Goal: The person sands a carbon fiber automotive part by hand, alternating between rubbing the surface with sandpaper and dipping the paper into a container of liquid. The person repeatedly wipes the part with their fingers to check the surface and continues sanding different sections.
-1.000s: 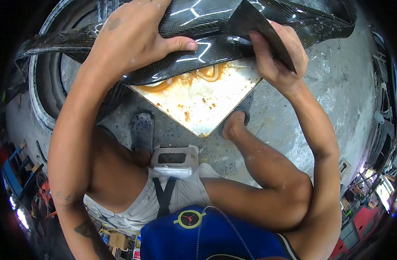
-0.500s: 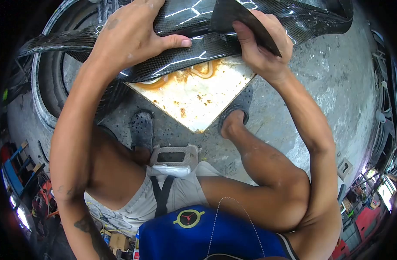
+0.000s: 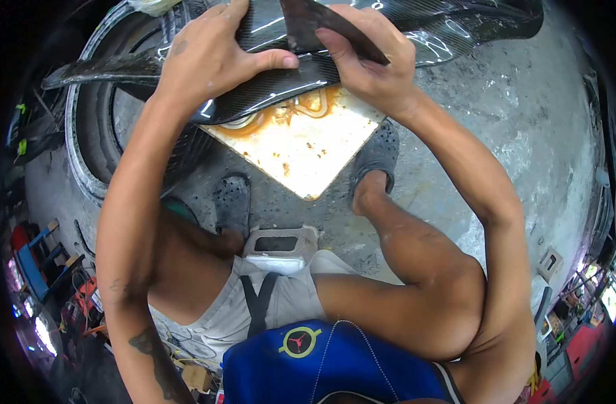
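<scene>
A long glossy black carbon-fibre part (image 3: 281, 86) lies across the top of the head view, its woven pattern catching bright reflections. My left hand (image 3: 210, 62) grips it left of centre, thumb laid along the near face and fingertips cut off by the frame's top edge. In my right hand (image 3: 382, 71) is a thin dark flat sheet (image 3: 304, 28), pinched between thumb and fingers. The sheet's left end stands up, and its lower edge is right at the ridge of the part, close to my left thumb.
Beneath the part is a white square board (image 3: 308, 151) with brown stains. A tyre on a rim (image 3: 79, 145) lies at the left. My feet in dark clogs (image 3: 232, 202) flank the board, and a grey hollow block (image 3: 281, 236) sits between my legs. Clutter (image 3: 42, 259) lines the left side.
My right hand has slid left along the part with the dark sheet, nearing my left thumb. My left hand keeps its place on the part. The view has shifted slightly.
</scene>
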